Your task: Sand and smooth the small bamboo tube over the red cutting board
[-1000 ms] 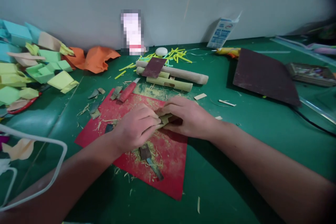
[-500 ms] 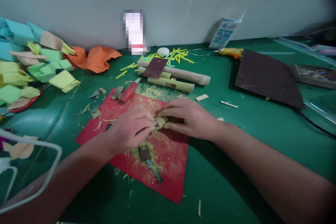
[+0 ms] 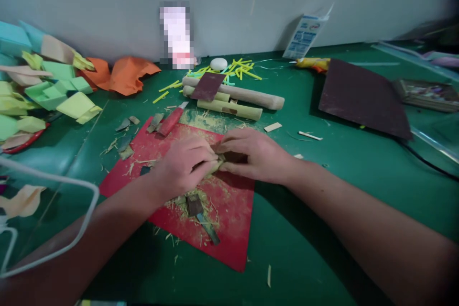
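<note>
Wall (image 3: 222, 9): pale grey, standing behind a green desk (image 3: 330, 258).
Left hand (image 3: 188, 161): grip closed, thumb and fingers pinching a small bamboo piece (image 3: 216, 166).
Right hand (image 3: 255, 157): grip closed on the same piece from the other side, a dark gap showing between thumb and fingers.
Bamboo piece: between both hands' fingertips, above a red sheet (image 3: 233, 239); mostly hidden by the fingers.
Red sheet: dusted with pale shavings; a dark square (image 3: 194, 204) and a dark strip (image 3: 208, 228) lie on its near part.
Knife (image 3: 171, 121): red handle, on the sheet's far edge, blade towards the wall.
Bamboo tubes (image 3: 251, 96): beyond the hands, lying side by side, the nearest with a cut-out; a small maroon square (image 3: 208, 87) rests across the others.
Yellow strips (image 3: 247, 69): scattered behind the tubes, near a white oval object (image 3: 218, 64).
Right side: large dark sheet (image 3: 362, 98); a carton (image 3: 304, 36) leans against the wall.
Left side: folded green and yellow papers (image 3: 77, 106), crumpled orange paper (image 3: 129, 74).
</note>
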Demonstrator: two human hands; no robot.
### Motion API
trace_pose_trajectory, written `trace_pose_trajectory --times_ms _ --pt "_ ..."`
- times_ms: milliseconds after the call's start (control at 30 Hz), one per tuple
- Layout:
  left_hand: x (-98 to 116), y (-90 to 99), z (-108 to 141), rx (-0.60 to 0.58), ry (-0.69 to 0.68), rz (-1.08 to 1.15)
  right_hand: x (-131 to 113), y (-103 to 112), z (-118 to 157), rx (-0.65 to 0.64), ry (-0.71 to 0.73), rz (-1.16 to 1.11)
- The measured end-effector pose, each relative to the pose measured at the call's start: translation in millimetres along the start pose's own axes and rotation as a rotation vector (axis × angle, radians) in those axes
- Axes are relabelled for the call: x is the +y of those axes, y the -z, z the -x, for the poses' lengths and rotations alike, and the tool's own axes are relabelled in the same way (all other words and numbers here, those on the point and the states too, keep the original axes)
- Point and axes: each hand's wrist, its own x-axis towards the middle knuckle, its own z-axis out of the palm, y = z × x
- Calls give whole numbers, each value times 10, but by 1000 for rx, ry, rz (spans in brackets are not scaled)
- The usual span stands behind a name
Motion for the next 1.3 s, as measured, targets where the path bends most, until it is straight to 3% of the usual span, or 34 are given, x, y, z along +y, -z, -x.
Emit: trace_pose_trajectory --times_ms 167,667,833,967,1133,1300 --pt "32 5 18 14 -7 -22 -30 12 9 13 -103 3" --pt "27 -88 9 0 -17 -13 -20 17 0 15 -79 -37" --pt "59 -25 95 8 22 -39 -25 21 -10 19 -84 -24" --pt "34 -40 23 27 4 -19 -21 20 -11 10 -80 -27" --pt "31 27 8 -42 17 -39 -37 29 -10 5 -99 -13" --pt "69 -22 -12 29 40 -30 -50 25 -6 10 -98 -18"
